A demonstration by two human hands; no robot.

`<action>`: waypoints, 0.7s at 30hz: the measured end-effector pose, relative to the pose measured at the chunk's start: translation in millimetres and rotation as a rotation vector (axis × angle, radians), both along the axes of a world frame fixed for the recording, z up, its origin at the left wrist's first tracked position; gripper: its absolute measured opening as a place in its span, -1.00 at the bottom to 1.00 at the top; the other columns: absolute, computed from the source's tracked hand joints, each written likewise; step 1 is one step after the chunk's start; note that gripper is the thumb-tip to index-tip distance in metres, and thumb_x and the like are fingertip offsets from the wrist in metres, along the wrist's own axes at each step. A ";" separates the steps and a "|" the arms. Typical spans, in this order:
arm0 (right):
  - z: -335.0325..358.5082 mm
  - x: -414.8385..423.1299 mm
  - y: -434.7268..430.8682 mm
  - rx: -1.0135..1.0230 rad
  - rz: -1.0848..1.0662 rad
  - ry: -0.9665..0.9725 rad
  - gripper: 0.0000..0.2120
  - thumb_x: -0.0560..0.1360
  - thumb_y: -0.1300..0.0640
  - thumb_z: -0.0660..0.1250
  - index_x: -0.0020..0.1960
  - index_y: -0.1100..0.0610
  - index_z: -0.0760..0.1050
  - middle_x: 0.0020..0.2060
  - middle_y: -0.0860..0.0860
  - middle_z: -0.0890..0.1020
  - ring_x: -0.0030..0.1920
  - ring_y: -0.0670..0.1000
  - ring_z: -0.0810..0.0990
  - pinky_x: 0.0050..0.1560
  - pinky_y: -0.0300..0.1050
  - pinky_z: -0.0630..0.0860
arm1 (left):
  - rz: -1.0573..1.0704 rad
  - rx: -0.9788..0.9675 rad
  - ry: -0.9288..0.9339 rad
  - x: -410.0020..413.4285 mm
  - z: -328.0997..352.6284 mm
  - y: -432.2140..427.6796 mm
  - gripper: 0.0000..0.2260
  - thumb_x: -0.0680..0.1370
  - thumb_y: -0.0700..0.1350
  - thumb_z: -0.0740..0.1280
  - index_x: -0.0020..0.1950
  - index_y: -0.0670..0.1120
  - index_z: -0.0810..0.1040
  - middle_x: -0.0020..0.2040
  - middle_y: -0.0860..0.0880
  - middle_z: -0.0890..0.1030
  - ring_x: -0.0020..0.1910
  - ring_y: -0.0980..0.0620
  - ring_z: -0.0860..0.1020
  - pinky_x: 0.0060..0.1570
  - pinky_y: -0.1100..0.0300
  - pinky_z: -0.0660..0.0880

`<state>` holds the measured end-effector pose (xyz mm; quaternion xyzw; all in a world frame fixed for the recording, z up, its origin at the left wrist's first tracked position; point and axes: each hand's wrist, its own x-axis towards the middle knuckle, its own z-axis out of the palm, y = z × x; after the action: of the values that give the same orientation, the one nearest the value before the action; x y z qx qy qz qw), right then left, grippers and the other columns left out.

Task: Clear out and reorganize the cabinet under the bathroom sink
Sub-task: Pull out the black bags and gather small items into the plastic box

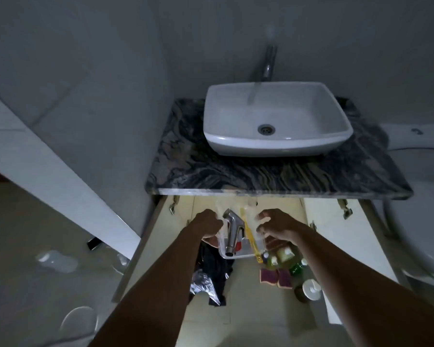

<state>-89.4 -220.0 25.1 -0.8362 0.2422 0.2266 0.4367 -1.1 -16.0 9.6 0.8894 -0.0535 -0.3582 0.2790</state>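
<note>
At the open cabinet (281, 205) under the sink, the fingers of my left hand (208, 225) curled round the left rim of the clear tray (236, 254), held just below the stone table (281, 192) edge; those of my right hand (278, 227) hooked at its right side, grip unclear. The loose sprayer head (232, 231) and yellow toothbrush (249, 236) looked likely to slide off if the tray tipped. Both doors stood wide, but bottles (281, 256), sponges (276, 278) and a black cloth (216, 266) crowded the floor beneath.
</note>
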 end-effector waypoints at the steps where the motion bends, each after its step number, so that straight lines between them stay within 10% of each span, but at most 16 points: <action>1: 8.1 4.7 4.9 0.029 0.010 0.019 -0.60 0.47 0.23 0.43 0.29 0.10 0.51 0.10 0.13 0.63 -0.03 0.15 0.71 0.00 0.05 0.66 | 0.022 -0.020 0.020 3.7 9.0 7.1 -0.68 0.62 -0.06 0.23 0.25 -0.26 0.48 0.09 -0.22 0.61 0.05 -0.21 0.64 0.06 0.05 0.56; 4: 36.1 27.8 29.7 0.140 -0.006 0.022 -0.60 0.49 0.33 0.38 0.28 0.09 0.49 0.00 0.22 0.67 -0.16 0.18 0.73 -0.06 0.14 0.68 | 0.101 -0.074 0.062 22.5 40.9 34.8 -0.75 0.62 -0.14 0.22 0.21 -0.27 0.47 -0.16 -0.22 0.60 -0.13 -0.28 0.68 -0.05 -0.06 0.64; 9: 63.1 79.9 73.8 0.218 -0.041 -0.104 -0.54 0.57 0.32 0.28 0.44 0.10 0.40 0.18 0.24 0.61 -0.14 0.12 0.72 -0.24 -0.07 0.68 | 0.269 -0.103 -0.036 67.5 78.0 65.6 -0.72 0.63 -0.08 0.25 0.25 -0.24 0.50 0.00 -0.22 0.63 -0.29 -0.06 0.63 -0.29 0.09 0.64; 15: 66.1 159.8 108.0 0.327 -0.230 -0.199 -0.72 0.57 0.30 0.27 0.28 0.20 0.46 0.09 0.24 0.59 -0.22 0.08 0.64 -0.40 -0.15 0.59 | 0.449 -0.074 -0.221 140.3 85.6 80.3 -0.54 0.59 0.07 0.20 0.30 -0.26 0.50 0.23 -0.26 0.57 0.15 -0.20 0.58 0.01 0.15 0.47; 21: 56.8 251.3 121.4 0.297 -0.312 -0.242 -0.81 0.49 0.19 0.37 0.11 0.16 0.54 0.00 0.20 0.64 -0.09 0.19 0.68 -0.13 0.12 0.69 | 0.505 -0.043 -0.266 211.0 95.0 66.9 -0.63 0.66 -0.06 0.13 0.33 -0.27 0.47 0.28 -0.26 0.54 0.26 -0.24 0.51 0.13 0.10 0.44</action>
<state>161.9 -98.6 81.9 -0.7363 0.2784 0.0880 0.6104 209.9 50.9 104.6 0.9076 0.1259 -0.1565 0.3688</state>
